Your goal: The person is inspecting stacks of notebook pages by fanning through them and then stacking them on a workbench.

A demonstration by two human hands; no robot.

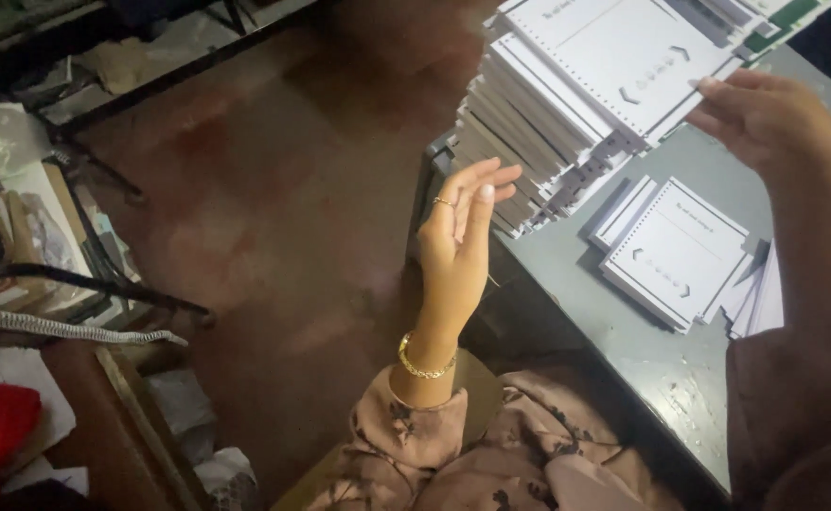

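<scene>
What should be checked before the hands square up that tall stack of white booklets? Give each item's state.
1. Left hand flat against the stack's side: ok.
2. Right hand touching the top booklet: ok.
3. Tall stack edges aligned: not ok, layers are staggered.
4. Stack fully on the grey table: cannot tell, its near corner sits at the edge.
5. Small pile apart from the stack: ok.

Tall stack of white booklets (567, 104) cut off at top edge, right hand (766, 118) fingertips hidden behind it
</scene>
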